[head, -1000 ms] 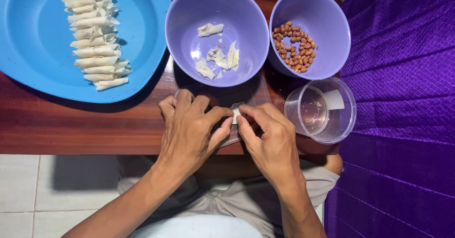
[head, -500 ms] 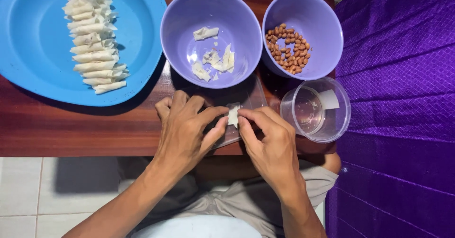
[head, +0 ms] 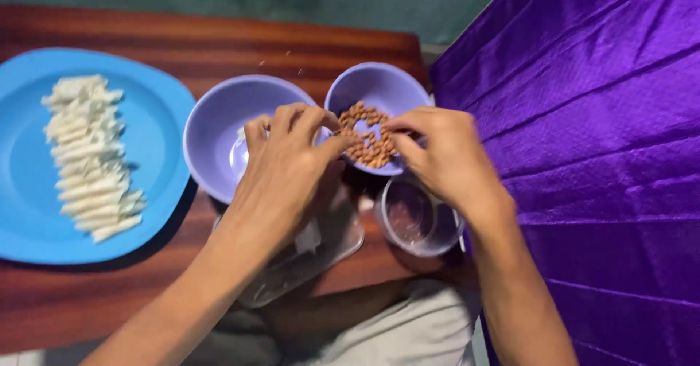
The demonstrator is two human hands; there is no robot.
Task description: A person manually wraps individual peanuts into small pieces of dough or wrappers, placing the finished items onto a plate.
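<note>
Over by the left edge of the counter (head: 219, 38) there's a blue plate (head: 157, 125) with a row of pale rolled wrappers (head: 87, 154) lined up on it; those look soft and easy to crush, so I'd say pinch them lightly around the middle. Next along is an empty-ish purple bowl (head: 211, 140), mostly hidden behind the left hand (head: 284, 165), which hovers over its rim with fingers curled; it's blurry, so I can't tell if it's gripping anything. Below that hand a clear flat lid or tray (head: 306, 260) lies at the counter's near edge. Then comes the second purple bowl (head: 379, 85) near the right edge, holding peanuts (head: 368, 143). The right hand (head: 445, 158) is right over them, fingertips drawn together as if pinching a few, though the blur hides whether any are actually held. Peanuts are light, hard and a bit slick, so a fingertip pinch seems the way. A clear round cup (head: 412, 220) sits just in front of that bowl.
</note>
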